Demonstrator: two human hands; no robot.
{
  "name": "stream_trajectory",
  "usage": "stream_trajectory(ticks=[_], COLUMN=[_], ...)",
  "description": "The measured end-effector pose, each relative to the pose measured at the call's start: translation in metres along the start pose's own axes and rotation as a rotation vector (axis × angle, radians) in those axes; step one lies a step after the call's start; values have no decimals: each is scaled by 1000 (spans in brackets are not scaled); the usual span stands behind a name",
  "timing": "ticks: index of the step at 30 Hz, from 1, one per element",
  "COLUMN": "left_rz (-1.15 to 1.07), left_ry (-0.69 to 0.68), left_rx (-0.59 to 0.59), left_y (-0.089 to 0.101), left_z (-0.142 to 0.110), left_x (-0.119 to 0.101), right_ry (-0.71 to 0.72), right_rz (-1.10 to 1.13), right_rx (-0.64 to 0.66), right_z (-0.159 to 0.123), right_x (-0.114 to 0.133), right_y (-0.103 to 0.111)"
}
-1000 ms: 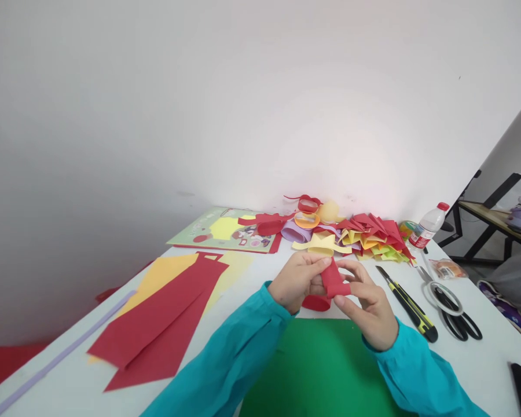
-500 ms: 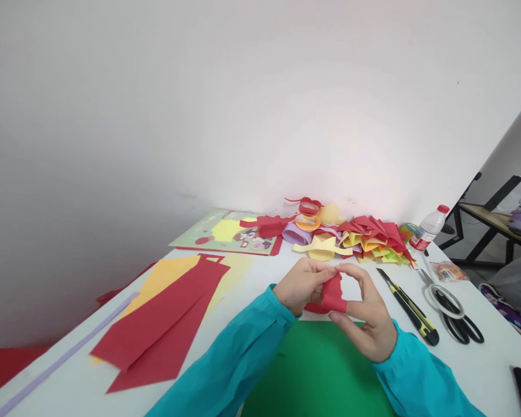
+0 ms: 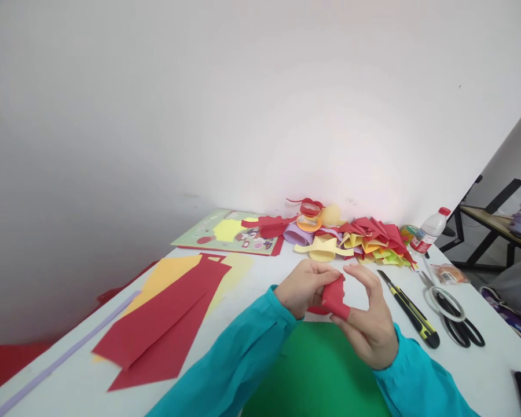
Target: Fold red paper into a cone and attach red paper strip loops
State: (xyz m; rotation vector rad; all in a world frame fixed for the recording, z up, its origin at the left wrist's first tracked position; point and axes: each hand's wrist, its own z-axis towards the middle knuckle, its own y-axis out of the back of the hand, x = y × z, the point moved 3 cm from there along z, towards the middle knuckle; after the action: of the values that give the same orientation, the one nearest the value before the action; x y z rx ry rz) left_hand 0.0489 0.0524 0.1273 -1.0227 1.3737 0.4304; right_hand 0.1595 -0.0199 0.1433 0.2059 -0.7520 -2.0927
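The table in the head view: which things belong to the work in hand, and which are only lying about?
Probably in the work: red paper piece, held by left hand and right hand; green sheet; red sheets; cutter; scissors.

Probably just lying about: drink bottle; wrapped packet.

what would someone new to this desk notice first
Probably the small red paper near the middle, pinched in the left hand with the right hand touching its lower end, above the bright green sheet. Next, perhaps, the heap of folded paper by the wall, in red, yellow and green. The cutter and black-handled scissors stand out on the white table at right.
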Motion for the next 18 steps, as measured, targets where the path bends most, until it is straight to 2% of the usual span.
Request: stream_trajectory(ticks=[2, 4, 8, 10, 13, 18], left_rz=[14, 32, 56, 63, 81, 85], left_ry=[4, -10, -111, -160, -207, -213], left_rx=[22, 25, -134, -201, -233, -239], left_y=[-3, -4, 1, 3, 5, 4], left_z=[0, 1, 0, -2, -2, 0], left_x=[3, 4, -3, -6, -8, -6], right_ry=[-50, -163, -478, -577, -640, -666], right_rz=[97, 182, 278, 339, 472, 619], right_rx=[51, 106, 151, 163, 171, 116], right_z=[0, -1, -6, -8, -7, -4], right_x=[2, 2, -3, -5, -7, -11], right_y=[-3, -6, -11, -13, -13, -13])
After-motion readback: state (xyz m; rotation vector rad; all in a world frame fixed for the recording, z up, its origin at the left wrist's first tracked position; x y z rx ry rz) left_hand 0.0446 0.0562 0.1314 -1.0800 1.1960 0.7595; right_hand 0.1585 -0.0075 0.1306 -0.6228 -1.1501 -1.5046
